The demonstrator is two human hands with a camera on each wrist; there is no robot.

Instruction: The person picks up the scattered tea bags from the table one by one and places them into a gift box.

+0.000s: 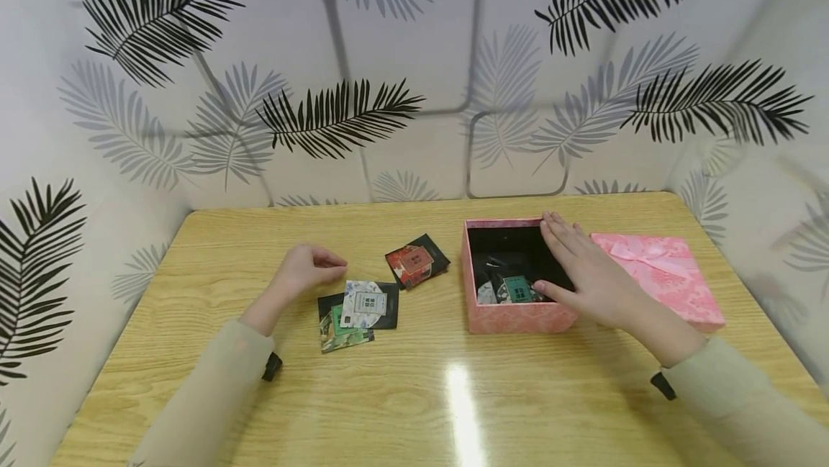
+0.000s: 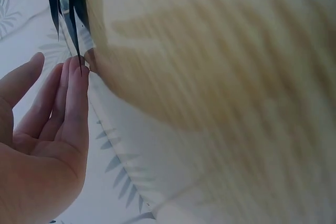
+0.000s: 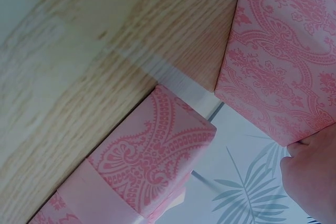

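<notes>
My left hand (image 1: 306,270) hovers beside the sachets at left, holding nothing. Its fingers bend slightly with the thumb apart; in the left wrist view the fingertips (image 2: 79,69) overlap the dark sachet edges. A white floral sachet (image 1: 363,305) lies partly over a green one (image 1: 346,337), and a red sachet (image 1: 414,260) lies apart, nearer the box. My right hand (image 1: 592,276) rests on the right rim of the open pink box (image 1: 512,319), fingers straight and thumb over the opening. Inside the dark box lie more sachets (image 1: 514,288), partly hidden by its front wall.
The pink lid (image 1: 660,273) with a ribbon bow lies on the table right of the box, partly behind my right arm. The wooden table (image 1: 388,409) ends at a leaf-patterned wall (image 1: 414,57) at the back and sides.
</notes>
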